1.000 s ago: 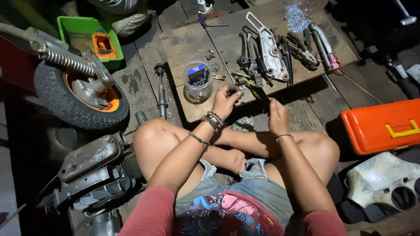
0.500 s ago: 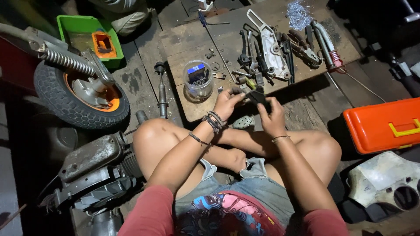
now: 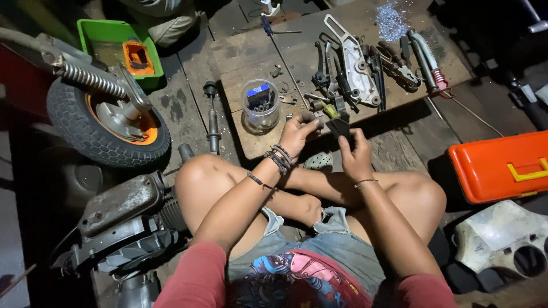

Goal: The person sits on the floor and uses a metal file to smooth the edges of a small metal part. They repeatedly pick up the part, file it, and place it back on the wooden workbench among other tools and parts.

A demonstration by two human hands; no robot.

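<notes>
A: Change over the last second?

B: Right hand lifted off the near edge of the wooden board, where it lay flat a second ago. Left hand drawn back from the loose hardware. Both now raised together at 12 o'clock of the knees.

A: Finger state?

B: Left first: fingers curled into a pinch at the 9 o'clock edge of the dark metal part; actual contact cannot be told. Right: fingers clenched around the part's lower end, thumb on top.

A: Part location?

B: Off the board, in the air between both hands, just above the board's near edge. Judged: picked clear of the pile and now being worked in hand.

A: Surface and room, left to right?

B: Tyre with orange rim and coil spring at 9 o'clock. Green tray at 10 o'clock. Grey engine casing at 8 o'clock, beside the left knee. Clear plastic jar on the board, just beside the left hand. Silver bracket among levers at 12 o'clock. Orange toolbox at 3 o'clock. White plastic cover at 4 o'clock. Dark plank floor throughout; dim light, corners unreadable.
</notes>
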